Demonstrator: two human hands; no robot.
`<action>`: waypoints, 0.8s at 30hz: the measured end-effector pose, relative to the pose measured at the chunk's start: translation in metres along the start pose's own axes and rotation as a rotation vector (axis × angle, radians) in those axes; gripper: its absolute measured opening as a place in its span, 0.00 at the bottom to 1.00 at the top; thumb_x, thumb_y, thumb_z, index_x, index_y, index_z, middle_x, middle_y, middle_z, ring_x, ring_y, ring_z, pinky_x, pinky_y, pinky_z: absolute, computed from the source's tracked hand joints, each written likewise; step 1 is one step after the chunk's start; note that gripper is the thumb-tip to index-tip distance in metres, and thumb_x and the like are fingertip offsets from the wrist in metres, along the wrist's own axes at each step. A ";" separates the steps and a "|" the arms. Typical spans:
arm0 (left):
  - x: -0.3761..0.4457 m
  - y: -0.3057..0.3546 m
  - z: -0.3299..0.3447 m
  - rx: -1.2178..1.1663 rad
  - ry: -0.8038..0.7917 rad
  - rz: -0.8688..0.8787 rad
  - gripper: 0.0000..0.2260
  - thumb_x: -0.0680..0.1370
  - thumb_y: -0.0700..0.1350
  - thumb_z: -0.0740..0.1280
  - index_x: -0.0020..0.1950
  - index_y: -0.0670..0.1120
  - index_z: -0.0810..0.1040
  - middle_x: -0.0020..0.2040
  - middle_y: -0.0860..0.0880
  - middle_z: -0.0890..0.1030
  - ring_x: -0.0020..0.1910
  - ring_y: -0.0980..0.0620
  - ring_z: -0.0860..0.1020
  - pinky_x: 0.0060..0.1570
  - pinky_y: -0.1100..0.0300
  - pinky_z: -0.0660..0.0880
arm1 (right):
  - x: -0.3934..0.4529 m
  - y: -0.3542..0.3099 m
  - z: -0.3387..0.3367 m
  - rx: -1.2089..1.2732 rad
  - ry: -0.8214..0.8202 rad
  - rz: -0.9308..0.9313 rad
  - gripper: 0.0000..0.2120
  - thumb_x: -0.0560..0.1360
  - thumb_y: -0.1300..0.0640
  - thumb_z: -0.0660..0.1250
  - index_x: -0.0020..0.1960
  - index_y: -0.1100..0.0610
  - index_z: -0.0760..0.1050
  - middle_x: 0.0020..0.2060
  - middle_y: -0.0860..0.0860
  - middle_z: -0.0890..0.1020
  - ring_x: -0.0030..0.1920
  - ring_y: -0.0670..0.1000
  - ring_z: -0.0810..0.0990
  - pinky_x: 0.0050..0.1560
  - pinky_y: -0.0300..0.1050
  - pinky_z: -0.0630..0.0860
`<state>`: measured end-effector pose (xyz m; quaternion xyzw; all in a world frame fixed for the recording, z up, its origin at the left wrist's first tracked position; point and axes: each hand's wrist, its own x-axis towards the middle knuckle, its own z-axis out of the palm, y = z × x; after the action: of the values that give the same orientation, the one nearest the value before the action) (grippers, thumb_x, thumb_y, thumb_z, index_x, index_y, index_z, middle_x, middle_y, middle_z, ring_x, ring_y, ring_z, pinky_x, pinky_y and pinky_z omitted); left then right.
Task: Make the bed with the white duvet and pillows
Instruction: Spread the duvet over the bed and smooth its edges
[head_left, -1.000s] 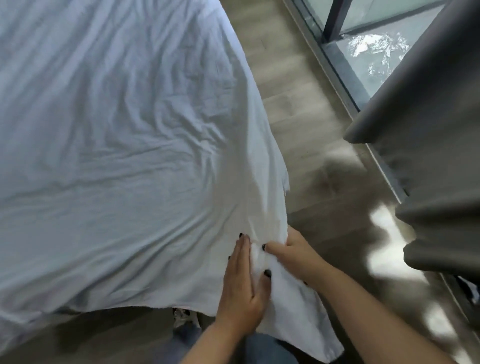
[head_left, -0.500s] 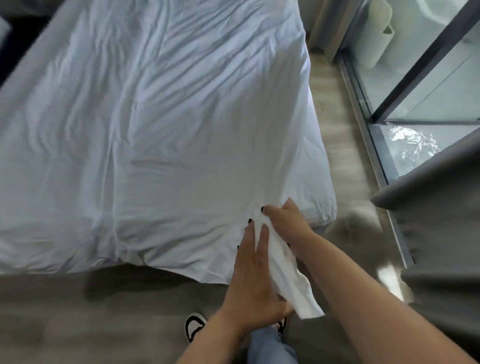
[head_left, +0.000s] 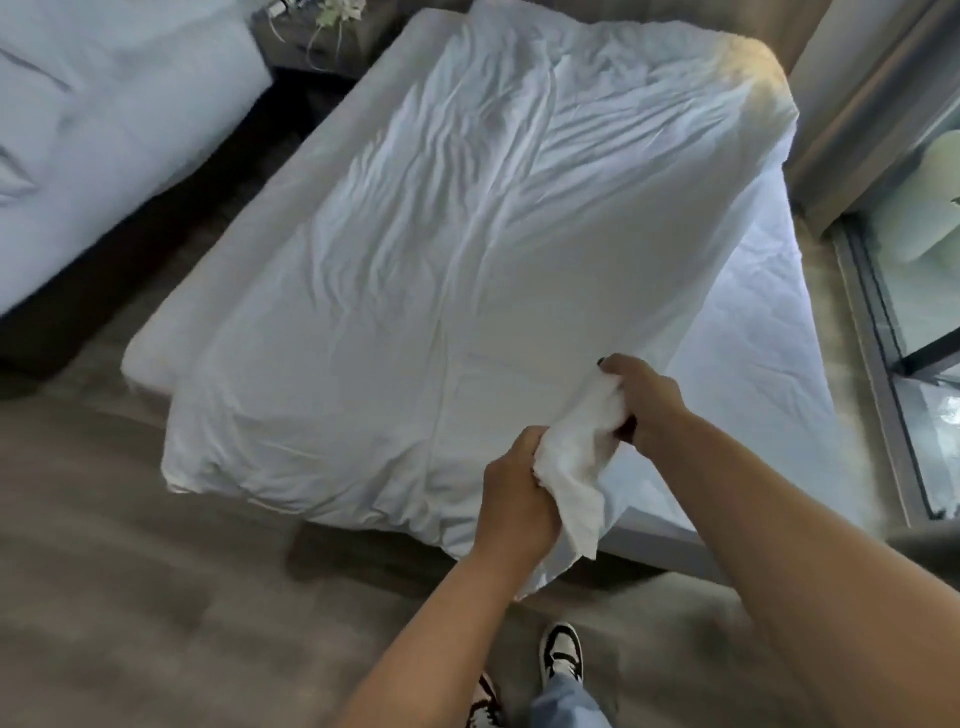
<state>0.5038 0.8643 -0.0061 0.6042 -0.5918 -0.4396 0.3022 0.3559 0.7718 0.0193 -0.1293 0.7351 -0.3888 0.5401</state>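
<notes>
- We now bunch the duvet (head_left: 467, 291) corner at lower centre: left hand (head_left: 511, 486) and right hand (head_left: 644, 397) both curl tightly round it.
- Earlier our left palm lay flat on it; now we grip, ready to pull.
- The duvet lies skewed, baring mattress (head_left: 769, 332) at right.
</notes>
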 end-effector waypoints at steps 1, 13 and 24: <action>0.007 -0.006 -0.009 -0.052 -0.014 -0.044 0.05 0.78 0.45 0.66 0.54 0.52 0.74 0.41 0.62 0.75 0.40 0.68 0.75 0.40 0.73 0.69 | 0.009 -0.011 0.010 0.024 0.014 0.002 0.10 0.70 0.56 0.73 0.43 0.59 0.73 0.37 0.54 0.78 0.37 0.54 0.79 0.48 0.50 0.80; 0.049 -0.131 -0.145 -0.784 0.300 -0.479 0.12 0.77 0.51 0.68 0.59 0.53 0.79 0.56 0.48 0.83 0.58 0.46 0.80 0.58 0.45 0.77 | 0.058 -0.044 0.230 -0.484 -0.075 -0.294 0.14 0.69 0.63 0.68 0.53 0.61 0.69 0.46 0.56 0.74 0.47 0.57 0.78 0.49 0.56 0.81; 0.055 -0.339 -0.296 -0.899 0.678 -0.851 0.10 0.78 0.44 0.67 0.59 0.46 0.80 0.53 0.45 0.84 0.52 0.45 0.82 0.48 0.51 0.79 | 0.023 0.080 0.512 -0.927 -0.318 -0.473 0.15 0.70 0.64 0.64 0.55 0.62 0.66 0.43 0.53 0.73 0.45 0.56 0.76 0.40 0.46 0.75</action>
<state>0.9148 0.8044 -0.1886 0.7034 0.0616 -0.5090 0.4923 0.8237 0.5897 -0.1118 -0.5731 0.6895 -0.1106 0.4288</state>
